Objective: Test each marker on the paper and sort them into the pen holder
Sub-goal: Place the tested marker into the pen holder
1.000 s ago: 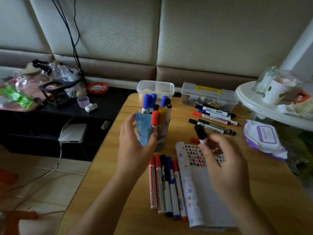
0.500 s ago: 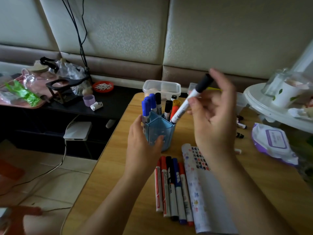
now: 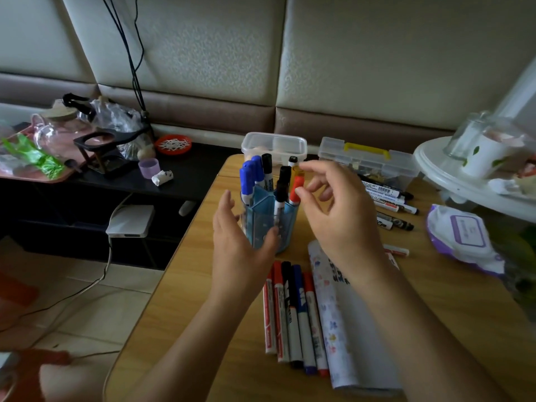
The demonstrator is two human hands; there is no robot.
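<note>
A blue translucent pen holder (image 3: 261, 224) stands on the wooden table (image 3: 203, 329), with blue, black, red and yellow markers upright in it. My left hand (image 3: 237, 245) cups its left front side, thumb on the front wall. Above the holder's right side my right hand (image 3: 339, 216) hovers with loose, spread fingers, holding nothing. Its thumb tip is beside a red-capped marker (image 3: 296, 187). A black-capped marker (image 3: 282, 181) stands in the front compartment. Several markers (image 3: 293, 314) lie in a row beside the scribbled paper (image 3: 345, 329).
More markers (image 3: 388, 198) lie at the right behind my right hand, with a red one (image 3: 397, 251) near the paper. Two clear plastic boxes (image 3: 274, 145) (image 3: 368, 161) stand at the table's far edge. A wet-wipes pack (image 3: 461, 236) lies at the right.
My right hand carried the black-capped marker from the paper up to the holder, dropped it in and let go. My left hand stayed on the holder.
</note>
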